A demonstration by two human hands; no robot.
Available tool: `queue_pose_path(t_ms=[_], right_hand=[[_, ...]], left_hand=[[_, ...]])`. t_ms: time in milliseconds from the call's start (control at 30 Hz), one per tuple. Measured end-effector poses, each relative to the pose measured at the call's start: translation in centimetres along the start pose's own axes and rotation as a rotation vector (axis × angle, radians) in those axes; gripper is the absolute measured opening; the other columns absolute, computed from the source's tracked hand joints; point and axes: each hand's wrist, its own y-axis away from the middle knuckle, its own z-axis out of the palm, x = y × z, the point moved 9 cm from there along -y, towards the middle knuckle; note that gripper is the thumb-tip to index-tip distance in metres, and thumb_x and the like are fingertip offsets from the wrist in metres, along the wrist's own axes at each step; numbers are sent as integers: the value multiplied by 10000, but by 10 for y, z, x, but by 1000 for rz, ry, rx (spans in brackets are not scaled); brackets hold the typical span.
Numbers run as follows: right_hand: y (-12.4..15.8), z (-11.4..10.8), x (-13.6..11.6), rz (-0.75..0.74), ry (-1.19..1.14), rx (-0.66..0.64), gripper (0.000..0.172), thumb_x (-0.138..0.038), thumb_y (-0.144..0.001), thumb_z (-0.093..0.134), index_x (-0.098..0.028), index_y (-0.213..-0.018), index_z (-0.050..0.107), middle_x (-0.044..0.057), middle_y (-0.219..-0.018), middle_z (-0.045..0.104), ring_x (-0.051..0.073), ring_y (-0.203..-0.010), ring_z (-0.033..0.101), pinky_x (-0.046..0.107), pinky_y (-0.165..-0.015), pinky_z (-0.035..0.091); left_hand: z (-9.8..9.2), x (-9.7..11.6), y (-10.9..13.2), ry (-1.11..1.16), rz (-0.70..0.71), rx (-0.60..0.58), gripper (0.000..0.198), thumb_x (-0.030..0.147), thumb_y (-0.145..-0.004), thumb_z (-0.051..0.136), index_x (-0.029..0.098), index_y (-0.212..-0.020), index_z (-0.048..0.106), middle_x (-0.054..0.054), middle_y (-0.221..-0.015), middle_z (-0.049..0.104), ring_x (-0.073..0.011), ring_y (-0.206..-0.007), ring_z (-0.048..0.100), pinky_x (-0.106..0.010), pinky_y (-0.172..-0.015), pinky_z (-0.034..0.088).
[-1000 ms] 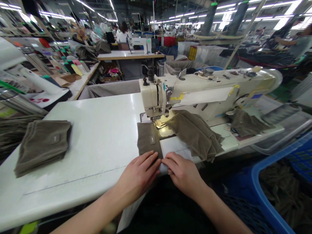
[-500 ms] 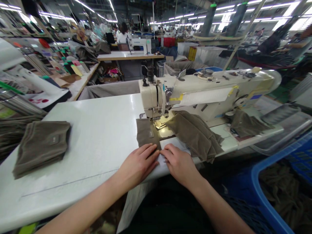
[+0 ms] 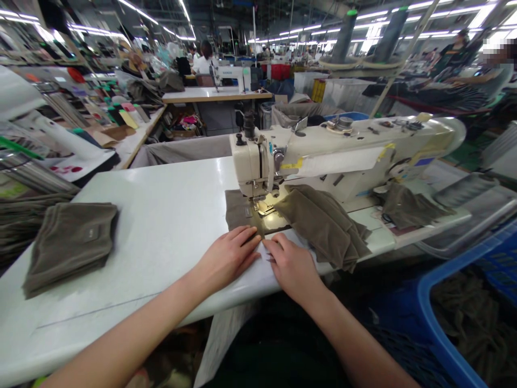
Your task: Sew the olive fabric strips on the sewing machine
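A brown fabric piece [image 3: 237, 209] with a small label lies at the needle area of the sewing machine [image 3: 252, 167], partly under the presser foot. My left hand [image 3: 230, 252] rests flat on its near end, fingers extended. Beside it, my right hand [image 3: 291, 263] has thumb and index finger drawn together at the near right edge of the cloth; its other fingers curl underneath. Right of the needle, a pile of brown fabric pieces [image 3: 327, 223] drapes over the table's front edge. A folded brown stack [image 3: 70, 242] sits at the left.
The white table [image 3: 161, 215] extends to the left. A blue basket [image 3: 430, 318] holding dark cloth stands at the lower right. More brown cloth [image 3: 407, 207] lies right of the machine. Behind are another sewing table [image 3: 218, 96] and people seated farther off.
The labelled fabric has moved slightly away from me, farther under the machine head. Both hands have shifted forward a little with it.
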Motion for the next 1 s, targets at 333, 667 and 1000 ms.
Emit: queue_pose_path(t_ms=[333,667,1000], right_hand=[[16,-1,-3,17,-43,34,299,-62,-879,605,-208,-1136,645,56,-1044,646,179,-850,636,261,-654,443],[19,-1,-4,11,-63,50,273,-52,-868,595,-199,-1093,645,53,-1049,646,177,-829,625,268,-633,405],[20,1,-2,21,-67,43,264,-70,-874,620,-203,-1100,652,37,-1049,639,172,-838,626,275,-630,393]], left_hand=[[3,-21,-11,32,-22,-9,349,345,-1022,450,154,-1217,667,-156,-1272,652,-283,-1197,610,-476,-964,578],[6,-40,-22,-9,-51,-40,367,350,-1024,444,137,-1197,686,-155,-1260,651,-281,-1159,621,-458,-972,565],[10,-60,-32,-14,-72,-57,404,367,-1032,416,117,-1201,686,-160,-1278,641,-275,-1150,621,-443,-995,546]])
